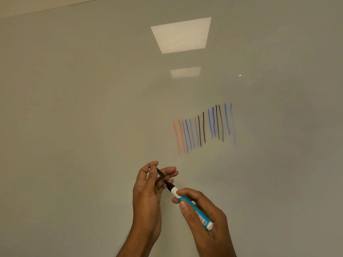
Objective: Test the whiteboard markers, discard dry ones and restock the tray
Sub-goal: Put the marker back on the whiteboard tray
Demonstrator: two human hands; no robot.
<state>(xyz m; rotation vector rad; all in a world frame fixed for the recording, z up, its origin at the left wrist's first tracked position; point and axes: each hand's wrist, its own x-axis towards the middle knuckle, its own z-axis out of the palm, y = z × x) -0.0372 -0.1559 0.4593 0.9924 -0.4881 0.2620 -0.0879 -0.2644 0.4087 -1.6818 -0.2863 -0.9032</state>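
The print on the marker (201, 217)'s blue label is too small to read. The right hand (206, 219)'s fingers wrap the barrel, with its white neck and black tip jutting up-left toward the black cap (161, 173) pinched in the left hand (148, 197)'s fingers. Red, blue and black strokes (204, 127) mark the whiteboard (92, 108) above the fingers.

Bare left grip (148, 197), right grip (206, 214), forearms (137, 243)
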